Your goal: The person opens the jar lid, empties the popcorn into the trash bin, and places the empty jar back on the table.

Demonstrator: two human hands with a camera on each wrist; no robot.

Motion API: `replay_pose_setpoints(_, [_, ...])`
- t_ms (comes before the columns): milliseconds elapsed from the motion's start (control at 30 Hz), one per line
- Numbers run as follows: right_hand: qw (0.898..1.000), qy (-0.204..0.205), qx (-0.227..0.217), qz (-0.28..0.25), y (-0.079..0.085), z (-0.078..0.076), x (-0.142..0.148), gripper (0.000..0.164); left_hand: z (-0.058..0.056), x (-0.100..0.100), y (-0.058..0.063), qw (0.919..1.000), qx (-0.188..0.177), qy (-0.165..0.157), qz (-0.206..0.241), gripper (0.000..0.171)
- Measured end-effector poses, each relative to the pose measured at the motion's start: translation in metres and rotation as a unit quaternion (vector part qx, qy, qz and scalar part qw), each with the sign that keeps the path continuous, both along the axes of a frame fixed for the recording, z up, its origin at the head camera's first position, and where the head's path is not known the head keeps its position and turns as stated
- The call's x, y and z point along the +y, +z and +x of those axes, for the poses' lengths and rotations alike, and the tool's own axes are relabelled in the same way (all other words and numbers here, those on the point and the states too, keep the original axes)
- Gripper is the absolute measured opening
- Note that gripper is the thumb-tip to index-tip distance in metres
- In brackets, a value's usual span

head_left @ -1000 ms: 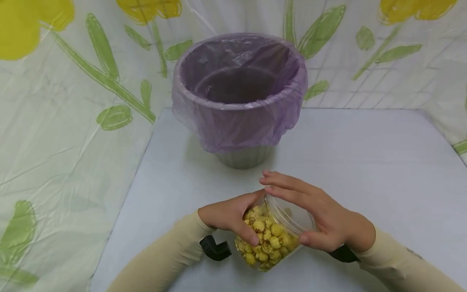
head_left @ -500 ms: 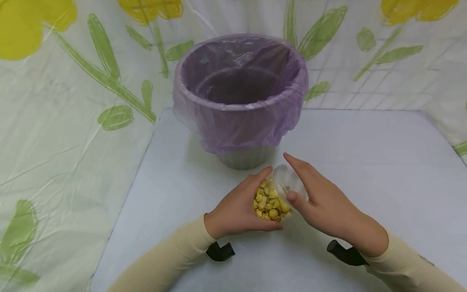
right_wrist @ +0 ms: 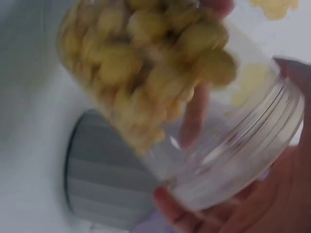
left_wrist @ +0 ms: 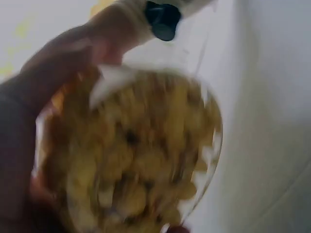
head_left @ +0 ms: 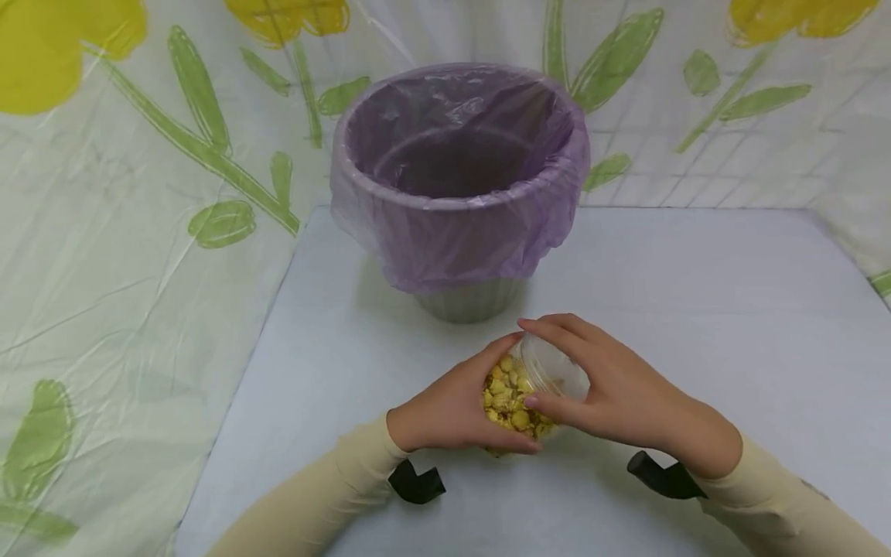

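Observation:
A clear plastic jar (head_left: pixel 527 353) filled with yellow popcorn (head_left: pixel 511 394) is tilted, its closed end toward the right, over the white table. My left hand (head_left: pixel 455 406) grips the body from the left, thumb below and fingers at the far side. My right hand (head_left: pixel 623 391) holds the clear screw lid (head_left: pixel 565 370), thumb near and fingers across the far edge. The right wrist view shows the lid (right_wrist: pixel 243 160) seated on the jar's neck, with fingers around it. In the blurred left wrist view, popcorn (left_wrist: pixel 141 160) shows through the jar's base.
A grey bin (head_left: pixel 466 300) lined with a purple plastic bag (head_left: pixel 452 247) stands beyond the hands on the white table (head_left: pixel 696 309). Sheeting with printed flowers (head_left: pixel 202 147) hangs behind and to the left. Black wrist mounts (head_left: pixel 418 483) sit below both wrists.
The jar has shifted away from me and slightly right since the first frame. My right hand's fingers spread off the lid half a second ago and have come back around it.

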State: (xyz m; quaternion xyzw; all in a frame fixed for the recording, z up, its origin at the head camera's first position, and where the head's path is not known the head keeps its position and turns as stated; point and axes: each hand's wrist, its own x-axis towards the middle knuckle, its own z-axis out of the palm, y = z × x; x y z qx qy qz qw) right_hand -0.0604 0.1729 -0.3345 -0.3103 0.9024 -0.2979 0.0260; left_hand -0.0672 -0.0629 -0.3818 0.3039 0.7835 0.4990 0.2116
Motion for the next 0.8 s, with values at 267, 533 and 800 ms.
replay_pose_setpoints(267, [0.963, 0.205, 0.096, -0.149, 0.004, -0.005, 0.006, 0.08, -0.004, -0.011, -0.004, 0.9571, -0.215, -0.144, 0.131, 0.094])
replay_pose_setpoints(533, [0.919, 0.259, 0.146, -0.259, 0.012, -0.011, 0.003, 0.08, -0.005, -0.017, 0.001, 0.9173, -0.283, -0.202, 0.193, 0.102])
replay_pose_setpoints(800, [0.975, 0.079, 0.127, -0.167, -0.005, -0.01, 0.032, 0.069, -0.005, -0.026, 0.005, 0.9351, -0.26, -0.157, 0.183, 0.103])
